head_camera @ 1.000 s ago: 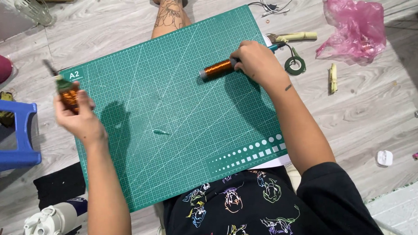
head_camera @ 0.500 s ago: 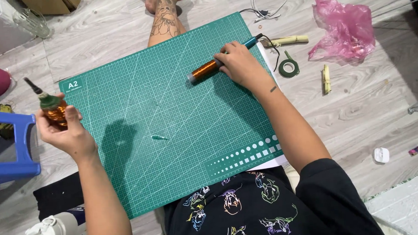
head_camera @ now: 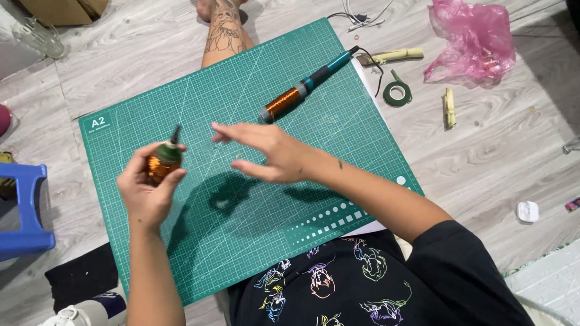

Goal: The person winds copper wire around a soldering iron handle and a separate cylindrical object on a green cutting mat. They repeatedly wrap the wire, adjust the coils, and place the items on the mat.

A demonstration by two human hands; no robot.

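L hand [head_camera: 143,190] is wrapped round a small copper-colored spool [head_camera: 161,164], maybe w/ wire, while R hand [head_camera: 270,154] hovers just beside it, fingers loose, holding nothing.

Teal gridded mat [head_camera: 253,203]; copper-orange coil [head_camera: 159,166] with dark green cap; teal-and-copper tool [head_camera: 303,89]; pink bag [head_camera: 475,39]; blue stool [head_camera: 15,211].

Left hand [head_camera: 146,187] clenched, right hand [head_camera: 270,154] spread open
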